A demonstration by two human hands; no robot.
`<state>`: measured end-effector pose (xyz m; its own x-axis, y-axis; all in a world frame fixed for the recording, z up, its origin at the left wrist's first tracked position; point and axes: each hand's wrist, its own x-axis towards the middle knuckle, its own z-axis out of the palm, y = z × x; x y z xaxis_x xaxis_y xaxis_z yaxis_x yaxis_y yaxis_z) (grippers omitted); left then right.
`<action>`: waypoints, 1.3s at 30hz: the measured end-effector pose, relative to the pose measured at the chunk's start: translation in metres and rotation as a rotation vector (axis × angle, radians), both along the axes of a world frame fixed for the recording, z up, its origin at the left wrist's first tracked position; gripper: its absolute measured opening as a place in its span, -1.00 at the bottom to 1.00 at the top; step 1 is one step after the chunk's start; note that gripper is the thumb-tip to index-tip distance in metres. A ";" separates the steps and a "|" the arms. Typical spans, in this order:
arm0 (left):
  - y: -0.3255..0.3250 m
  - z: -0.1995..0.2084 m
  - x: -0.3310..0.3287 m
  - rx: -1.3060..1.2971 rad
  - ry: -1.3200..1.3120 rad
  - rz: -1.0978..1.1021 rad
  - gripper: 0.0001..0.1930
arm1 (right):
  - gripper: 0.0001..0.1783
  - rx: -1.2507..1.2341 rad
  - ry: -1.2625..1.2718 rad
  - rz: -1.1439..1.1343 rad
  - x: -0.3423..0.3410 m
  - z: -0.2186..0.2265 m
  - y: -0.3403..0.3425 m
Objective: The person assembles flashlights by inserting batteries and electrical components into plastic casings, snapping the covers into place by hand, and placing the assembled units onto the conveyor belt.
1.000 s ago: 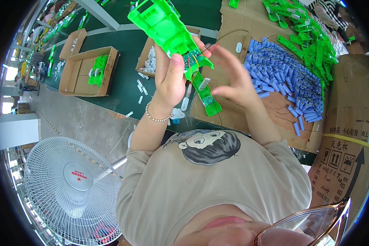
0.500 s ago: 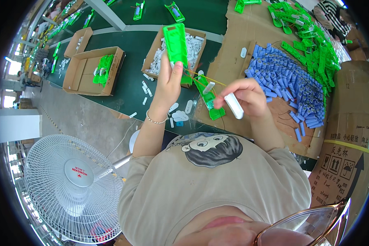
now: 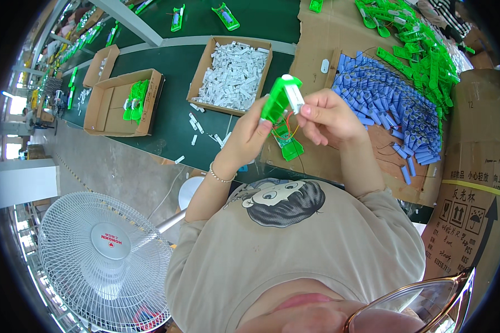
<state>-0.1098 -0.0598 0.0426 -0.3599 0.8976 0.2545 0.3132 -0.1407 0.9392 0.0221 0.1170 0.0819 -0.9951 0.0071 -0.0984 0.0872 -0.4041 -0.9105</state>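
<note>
My left hand (image 3: 245, 140) is closed round a green plastic shell (image 3: 273, 104), held up and tilted above the work surface. My right hand (image 3: 334, 117) pinches a small white plastic piece (image 3: 294, 100) between thumb and fingers. That piece lies against the shell's far right end; whether it sits inside cannot be made out. Just below, a second green shell half (image 3: 290, 149) with a circuit board rests on the cardboard, and thin red, orange and yellow wires (image 3: 287, 123) run up from it toward the held shell.
An open carton of small white parts (image 3: 230, 75) stands beyond my left hand. Further left, another carton (image 3: 106, 111) holds green shells. Blue cylindrical cells with wires (image 3: 380, 102) and a heap of green shells (image 3: 422, 50) cover the right side. A fan (image 3: 106, 241) stands at left.
My left hand has lowered the green shell and brought it right, toward my body. My right hand has raised the white piece to the shell's end, so both hands are now close together.
</note>
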 end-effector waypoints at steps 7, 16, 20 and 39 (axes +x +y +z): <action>0.001 -0.006 0.017 -0.015 -0.049 -0.072 -0.50 | -0.68 0.769 -0.037 -0.584 -0.011 -0.006 0.000; 0.007 -0.014 0.024 -0.093 -0.291 -0.057 -0.36 | -0.43 0.414 -0.040 -0.543 -0.016 -0.015 -0.022; 0.006 0.001 0.008 0.230 -0.006 0.390 -0.33 | -0.44 0.165 0.014 -0.268 -0.012 -0.013 -0.014; -0.008 0.016 0.021 0.003 -0.733 -0.025 -0.14 | -0.44 -0.198 0.009 -0.099 -0.014 -0.015 -0.023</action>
